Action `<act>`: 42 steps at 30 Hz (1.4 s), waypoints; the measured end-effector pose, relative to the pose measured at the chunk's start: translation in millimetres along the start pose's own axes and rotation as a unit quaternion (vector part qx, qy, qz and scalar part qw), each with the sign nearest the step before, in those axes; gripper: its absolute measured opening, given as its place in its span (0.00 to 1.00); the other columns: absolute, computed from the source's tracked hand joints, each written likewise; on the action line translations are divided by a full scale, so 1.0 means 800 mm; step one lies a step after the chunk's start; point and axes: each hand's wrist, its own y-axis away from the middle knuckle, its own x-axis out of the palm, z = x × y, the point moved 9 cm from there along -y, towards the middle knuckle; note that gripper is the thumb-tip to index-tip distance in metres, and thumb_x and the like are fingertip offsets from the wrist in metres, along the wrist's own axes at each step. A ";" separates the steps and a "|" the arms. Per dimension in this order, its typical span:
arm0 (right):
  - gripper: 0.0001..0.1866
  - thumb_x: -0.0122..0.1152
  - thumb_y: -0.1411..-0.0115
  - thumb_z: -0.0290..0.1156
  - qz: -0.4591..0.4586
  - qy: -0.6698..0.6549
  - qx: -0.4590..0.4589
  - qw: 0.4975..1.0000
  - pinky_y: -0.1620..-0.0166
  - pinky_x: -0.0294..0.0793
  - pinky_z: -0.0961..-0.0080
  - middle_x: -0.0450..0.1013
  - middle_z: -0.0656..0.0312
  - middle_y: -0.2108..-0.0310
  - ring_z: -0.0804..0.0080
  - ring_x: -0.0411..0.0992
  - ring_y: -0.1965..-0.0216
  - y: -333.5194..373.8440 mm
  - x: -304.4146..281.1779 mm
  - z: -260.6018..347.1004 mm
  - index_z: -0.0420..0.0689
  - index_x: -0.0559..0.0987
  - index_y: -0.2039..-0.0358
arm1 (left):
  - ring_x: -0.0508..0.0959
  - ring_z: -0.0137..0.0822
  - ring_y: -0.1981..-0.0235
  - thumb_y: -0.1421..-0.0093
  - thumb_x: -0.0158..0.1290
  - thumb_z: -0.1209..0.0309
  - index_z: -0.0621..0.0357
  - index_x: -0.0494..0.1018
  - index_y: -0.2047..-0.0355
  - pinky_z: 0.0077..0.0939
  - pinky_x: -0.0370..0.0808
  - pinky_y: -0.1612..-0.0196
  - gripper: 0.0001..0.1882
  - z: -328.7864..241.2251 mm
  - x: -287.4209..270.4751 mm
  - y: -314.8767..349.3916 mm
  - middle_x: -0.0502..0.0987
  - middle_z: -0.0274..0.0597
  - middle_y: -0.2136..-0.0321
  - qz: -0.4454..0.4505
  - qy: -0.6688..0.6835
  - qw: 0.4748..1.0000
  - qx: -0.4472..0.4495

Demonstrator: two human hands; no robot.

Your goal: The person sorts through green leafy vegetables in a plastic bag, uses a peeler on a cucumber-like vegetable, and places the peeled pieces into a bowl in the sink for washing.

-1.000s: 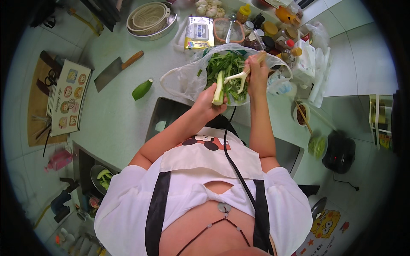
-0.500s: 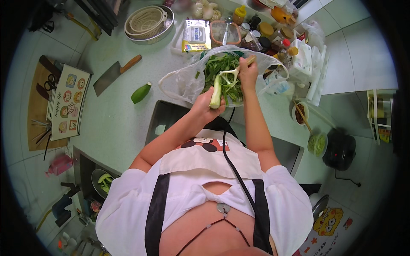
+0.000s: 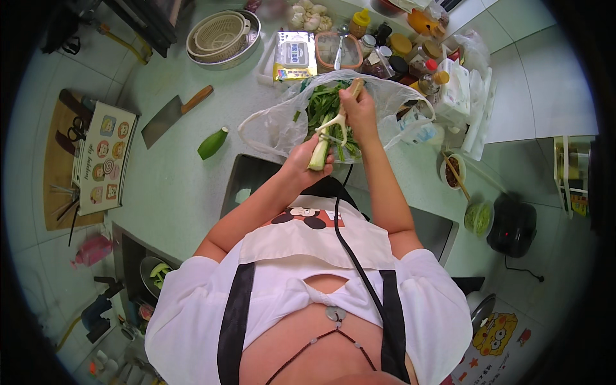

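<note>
My left hand [image 3: 303, 159] is closed around a pale green peeled vegetable stalk [image 3: 317, 160], its cut end pointing toward me. In my right hand [image 3: 360, 114] is a Y-shaped peeler [image 3: 342, 120] with a light handle; its pale head lies against or just over the stalk's upper part. Both hands work over an open clear plastic bag [image 3: 273, 131] holding green leaves and peelings [image 3: 323, 99]. Whether the blade touches the stalk I cannot tell.
Left on the counter lie a cleaver [image 3: 163, 120] and a cut green squash [image 3: 212, 144]. Behind the bag stand a wipes pack [image 3: 295, 54], a lidded container [image 3: 346, 51] and several jars. A sink [image 3: 240, 176] is below my forearms. A black cable [image 3: 343, 224] hangs before me.
My right hand has moved left and toward me with the peeler, whose head now lies lower along the stalk. My left hand and the stalk have shifted slightly left and nearer me.
</note>
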 end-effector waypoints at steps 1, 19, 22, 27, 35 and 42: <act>0.10 0.54 0.48 0.35 0.006 0.018 -0.001 1.000 0.74 0.61 0.83 0.63 0.69 0.80 0.83 0.60 0.77 0.000 0.003 -0.007 0.41 0.69 0.73 | 0.66 0.30 0.79 0.39 0.36 0.57 0.59 0.63 0.67 0.21 0.64 0.80 0.16 0.000 -0.005 -0.003 0.65 0.38 0.78 -0.001 -0.008 1.000 0.010; 0.13 0.54 0.48 0.37 -0.162 0.104 -0.112 0.975 0.73 0.63 0.78 0.65 0.64 0.81 0.78 0.63 0.79 -0.023 -0.070 -0.003 0.39 0.67 0.75 | 0.67 0.28 0.82 0.41 0.42 0.57 0.54 0.63 0.68 0.21 0.64 0.82 0.13 -0.024 -0.020 0.007 0.66 0.34 0.80 -0.041 -0.257 0.960 0.103; 0.13 0.54 0.48 0.37 -0.115 0.053 -0.067 0.990 0.73 0.63 0.80 0.64 0.65 0.81 0.80 0.62 0.78 -0.025 -0.060 -0.026 0.39 0.68 0.74 | 0.67 0.27 0.82 0.42 0.44 0.58 0.54 0.64 0.68 0.20 0.64 0.82 0.13 -0.020 -0.013 0.009 0.66 0.34 0.81 -0.020 -0.265 0.959 0.102; 0.15 0.54 0.50 0.39 -0.062 0.061 -0.015 0.996 0.72 0.65 0.76 0.68 0.61 0.79 0.75 0.65 0.77 -0.015 -0.032 -0.052 0.38 0.70 0.73 | 0.68 0.26 0.82 0.42 0.45 0.59 0.55 0.66 0.68 0.19 0.65 0.82 0.12 -0.015 -0.016 0.003 0.66 0.34 0.81 0.009 -0.243 0.966 0.091; 0.17 0.54 0.52 0.41 -0.206 0.280 -0.088 0.934 0.68 0.66 0.64 0.70 0.48 0.77 0.50 0.68 0.73 -0.035 -0.094 -0.038 0.38 0.69 0.71 | 0.67 0.22 0.79 0.43 0.46 0.59 0.58 0.67 0.60 0.16 0.65 0.78 0.16 -0.026 -0.017 0.032 0.66 0.31 0.79 -0.010 -0.393 0.912 0.120; 0.15 0.55 0.49 0.37 -0.198 0.131 -0.090 0.967 0.71 0.65 0.76 0.68 0.60 0.78 0.73 0.65 0.77 -0.017 -0.082 -0.003 0.37 0.69 0.71 | 0.67 0.23 0.72 0.46 0.50 0.59 0.63 0.66 0.56 0.18 0.64 0.68 0.22 -0.044 0.000 0.050 0.69 0.34 0.71 -0.041 -0.545 0.816 0.186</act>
